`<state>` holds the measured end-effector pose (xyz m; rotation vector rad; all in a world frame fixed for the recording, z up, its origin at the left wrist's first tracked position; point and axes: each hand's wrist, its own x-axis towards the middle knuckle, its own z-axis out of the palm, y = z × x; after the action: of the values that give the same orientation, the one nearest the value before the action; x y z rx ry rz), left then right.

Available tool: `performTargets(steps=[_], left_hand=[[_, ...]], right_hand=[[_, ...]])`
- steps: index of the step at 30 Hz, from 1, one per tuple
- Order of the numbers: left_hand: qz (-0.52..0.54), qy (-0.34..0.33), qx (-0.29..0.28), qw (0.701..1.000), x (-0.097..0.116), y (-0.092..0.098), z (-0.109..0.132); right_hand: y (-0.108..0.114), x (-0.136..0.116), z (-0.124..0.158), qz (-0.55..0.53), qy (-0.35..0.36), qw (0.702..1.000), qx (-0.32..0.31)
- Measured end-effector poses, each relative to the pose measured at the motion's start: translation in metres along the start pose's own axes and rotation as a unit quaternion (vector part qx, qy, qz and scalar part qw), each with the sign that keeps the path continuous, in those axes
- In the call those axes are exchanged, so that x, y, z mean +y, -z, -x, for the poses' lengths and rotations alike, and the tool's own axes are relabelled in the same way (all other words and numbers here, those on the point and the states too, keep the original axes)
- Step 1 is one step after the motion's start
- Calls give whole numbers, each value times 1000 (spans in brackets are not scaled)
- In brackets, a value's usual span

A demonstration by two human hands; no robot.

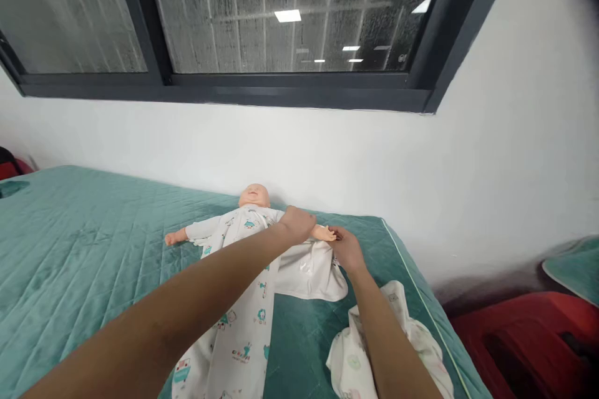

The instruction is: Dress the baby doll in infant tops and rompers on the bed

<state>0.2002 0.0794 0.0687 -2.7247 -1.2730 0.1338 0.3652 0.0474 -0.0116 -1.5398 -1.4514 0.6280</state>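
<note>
A baby doll (254, 195) lies face up on the bed with its head toward the wall. It wears a white printed baby garment (248, 299) whose long front panel spreads toward me. My left hand (299, 222) is closed round the doll's sleeved arm on the right side; the exact grip is hidden by the back of my hand. Past it the doll's bare hand (324, 233) sticks out, and my right hand (347, 249) pinches its fingers. The doll's other arm (176, 237) is stretched out to the left, sleeved to near the wrist.
Under the doll is a green quilted bedspread (93, 249). A crumpled white printed cloth (355, 361) lies under my right forearm. Behind the bed are a white wall (327, 156) and a dark-framed window (281, 88). A red plastic chair (528, 336) stands at the right.
</note>
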Motion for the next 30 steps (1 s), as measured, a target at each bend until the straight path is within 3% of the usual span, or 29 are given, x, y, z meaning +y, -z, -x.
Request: performTargets(steps=[3,6,9,11,13,14,16,18,20,22,26,30], left_hand=[[22,14,13,1000,5,-5,-2],[40,32,31,998,5,-3,13],[77,49,83,992,-12,0,56],[194,109,198,955,-32,-6,99],[323,201,288,879,-54,-19,143],[406,259,306,821,-63,-28,164],[570,358,280,684,-75,-47,195],[686,363,250,580,-78,-61,211],[755,321,228,524,-74,-67,213],[781,283,217,512,-70,-67,206],[768,258,218,544,-72,-65,185],[695,336,232,592,-83,-77,165]], right_hand=[[-1,3,-1,-32,19,999,-21],[0,4,-1,-42,22,999,-26],[-1,5,-1,-44,19,999,-24],[-3,5,-1,-35,16,999,-22],[-6,5,-2,-16,31,999,-22],[-8,4,-2,-7,49,999,-23],[-12,2,-2,3,88,996,-24],[-14,0,-2,6,102,995,-19],[-13,-2,-1,0,81,997,-11],[-12,-5,0,-23,47,999,-7],[-11,-9,0,-149,-23,987,49],[-12,-7,-2,-284,-124,943,125]])
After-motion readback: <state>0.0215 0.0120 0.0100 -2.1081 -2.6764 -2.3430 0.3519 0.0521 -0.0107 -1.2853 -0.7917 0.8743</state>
